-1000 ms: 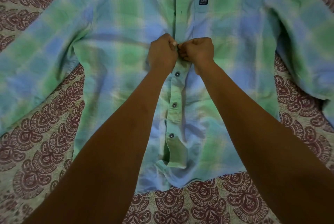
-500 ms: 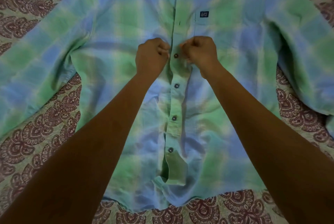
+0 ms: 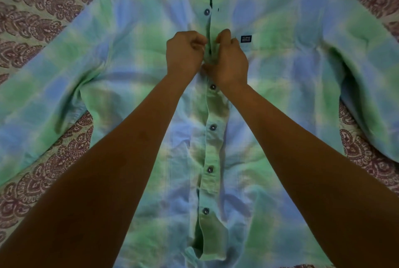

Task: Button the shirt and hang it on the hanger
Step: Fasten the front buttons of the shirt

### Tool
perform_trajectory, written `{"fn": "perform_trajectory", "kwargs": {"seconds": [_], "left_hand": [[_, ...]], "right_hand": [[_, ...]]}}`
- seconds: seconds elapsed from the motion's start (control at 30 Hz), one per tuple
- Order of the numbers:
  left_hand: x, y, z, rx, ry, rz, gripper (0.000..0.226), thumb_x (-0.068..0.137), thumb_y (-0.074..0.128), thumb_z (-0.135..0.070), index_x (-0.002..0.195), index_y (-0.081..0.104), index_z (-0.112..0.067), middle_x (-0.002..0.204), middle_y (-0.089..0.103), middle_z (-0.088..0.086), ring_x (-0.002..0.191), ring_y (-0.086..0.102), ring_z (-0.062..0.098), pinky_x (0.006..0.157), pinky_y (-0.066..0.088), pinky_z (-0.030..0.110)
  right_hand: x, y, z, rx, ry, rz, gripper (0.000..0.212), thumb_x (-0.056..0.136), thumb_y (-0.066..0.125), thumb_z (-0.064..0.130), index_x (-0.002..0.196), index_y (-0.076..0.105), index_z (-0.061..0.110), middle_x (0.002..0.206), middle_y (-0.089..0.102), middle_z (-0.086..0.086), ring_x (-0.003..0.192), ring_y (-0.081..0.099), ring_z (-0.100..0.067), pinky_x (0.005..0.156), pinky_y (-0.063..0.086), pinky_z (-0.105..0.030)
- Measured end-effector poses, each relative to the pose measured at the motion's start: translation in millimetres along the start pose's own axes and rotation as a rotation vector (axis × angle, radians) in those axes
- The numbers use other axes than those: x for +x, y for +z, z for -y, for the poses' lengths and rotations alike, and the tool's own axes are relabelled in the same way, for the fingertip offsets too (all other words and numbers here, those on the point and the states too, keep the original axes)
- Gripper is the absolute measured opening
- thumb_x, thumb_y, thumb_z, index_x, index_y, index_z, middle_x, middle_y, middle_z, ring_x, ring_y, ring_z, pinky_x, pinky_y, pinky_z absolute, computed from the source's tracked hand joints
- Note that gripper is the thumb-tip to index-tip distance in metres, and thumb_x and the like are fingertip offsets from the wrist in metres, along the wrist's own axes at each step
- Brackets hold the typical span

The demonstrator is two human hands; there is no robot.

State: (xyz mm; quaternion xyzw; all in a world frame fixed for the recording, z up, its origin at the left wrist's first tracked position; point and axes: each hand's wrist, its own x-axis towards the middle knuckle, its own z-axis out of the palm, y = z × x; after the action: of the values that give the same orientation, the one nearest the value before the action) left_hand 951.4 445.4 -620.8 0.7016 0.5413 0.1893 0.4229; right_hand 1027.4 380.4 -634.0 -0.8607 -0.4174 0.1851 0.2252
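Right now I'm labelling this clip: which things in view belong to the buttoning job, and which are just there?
Job: green-and-blue checked cotton shirt; its dark round buttons; left hand; right hand.

Just there: maroon paisley-print bedspread. No hanger in view.

Both my forearms are bare right to the frame's lower edge, no sleeves or cuffs. My left hand [image 3: 184, 52] and right hand [image 3: 230, 60]: no rings, no watch.
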Motion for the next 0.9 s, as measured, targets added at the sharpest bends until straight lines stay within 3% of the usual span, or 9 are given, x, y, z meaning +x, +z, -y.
{"fn": "perform_trajectory", "kwargs": {"seconds": [0.13, 0.2, 0.3, 0.4, 0.63, 0.77, 0.9], "left_hand": [[-4, 5, 6, 0.068, 0.032, 0.043, 0.022, 0.078, 0.060, -0.005, 0.096, 0.072, -0.010, 0.092, 0.073, 0.009, 0.089, 0.068, 0.021, 0.084, 0.053, 0.027], [-7, 9, 5, 0.129, 0.054, 0.023, 0.019, 0.079, 0.064, -0.017, 0.096, 0.071, -0.016, 0.092, 0.073, 0.005, 0.089, 0.067, 0.021, 0.081, 0.053, 0.030], [-8, 16, -1, 0.361, 0.123, 0.002, 0.019, 0.084, 0.056, -0.020, 0.098, 0.070, -0.022, 0.099, 0.071, 0.004, 0.096, 0.063, 0.023, 0.078, 0.049, 0.030], [-6, 20, -6, 0.411, 0.100, -0.027, 0.025, 0.084, 0.047, -0.011, 0.091, 0.069, -0.020, 0.098, 0.069, 0.008, 0.094, 0.061, 0.026, 0.074, 0.046, 0.030], [-3, 20, -12, 0.144, -0.026, -0.066, 0.017, 0.081, 0.054, -0.007, 0.079, 0.068, -0.015, 0.089, 0.071, 0.003, 0.084, 0.065, 0.016, 0.071, 0.046, 0.018], [-4, 25, -12, -0.020, -0.058, -0.046, 0.015, 0.077, 0.059, -0.003, 0.072, 0.069, -0.013, 0.078, 0.072, 0.008, 0.077, 0.068, 0.021, 0.078, 0.056, 0.031], [-5, 25, -8, -0.108, -0.108, -0.001, 0.014, 0.078, 0.061, -0.002, 0.072, 0.069, -0.012, 0.080, 0.071, 0.012, 0.079, 0.069, 0.026, 0.079, 0.058, 0.039]], "right_hand": [[9, -8, -14, 0.283, 0.105, -0.114, 0.026, 0.081, 0.057, 0.011, 0.106, 0.055, 0.003, 0.073, 0.054, -0.002, 0.073, 0.054, -0.020, 0.059, 0.034, -0.022], [13, -11, -22, 0.416, 0.170, -0.088, 0.017, 0.081, 0.062, 0.012, 0.095, 0.065, 0.003, 0.074, 0.060, -0.001, 0.076, 0.055, -0.014, 0.065, 0.039, -0.019], [14, -7, -28, 0.689, 0.270, -0.027, 0.007, 0.078, 0.067, 0.012, 0.073, 0.070, 0.007, 0.075, 0.064, -0.009, 0.077, 0.061, -0.023, 0.083, 0.052, -0.039], [10, -6, -31, 0.924, 0.378, 0.023, 0.022, 0.078, 0.067, 0.005, 0.060, 0.067, 0.018, 0.070, 0.065, -0.010, 0.075, 0.061, -0.025, 0.085, 0.051, -0.050], [-1, 2, -28, 0.957, 0.348, -0.047, 0.018, 0.083, 0.063, 0.005, 0.073, 0.067, 0.019, 0.077, 0.067, -0.007, 0.078, 0.063, -0.022, 0.086, 0.053, -0.046], [-1, 4, -29, 0.973, 0.341, -0.049, 0.014, 0.081, 0.063, 0.004, 0.077, 0.068, 0.016, 0.080, 0.068, -0.011, 0.081, 0.063, -0.024, 0.088, 0.053, -0.049], [-2, 3, -26, 0.984, 0.357, -0.051, 0.013, 0.081, 0.062, 0.002, 0.092, 0.069, 0.001, 0.088, 0.069, -0.017, 0.085, 0.064, -0.027, 0.091, 0.052, -0.046]]}}
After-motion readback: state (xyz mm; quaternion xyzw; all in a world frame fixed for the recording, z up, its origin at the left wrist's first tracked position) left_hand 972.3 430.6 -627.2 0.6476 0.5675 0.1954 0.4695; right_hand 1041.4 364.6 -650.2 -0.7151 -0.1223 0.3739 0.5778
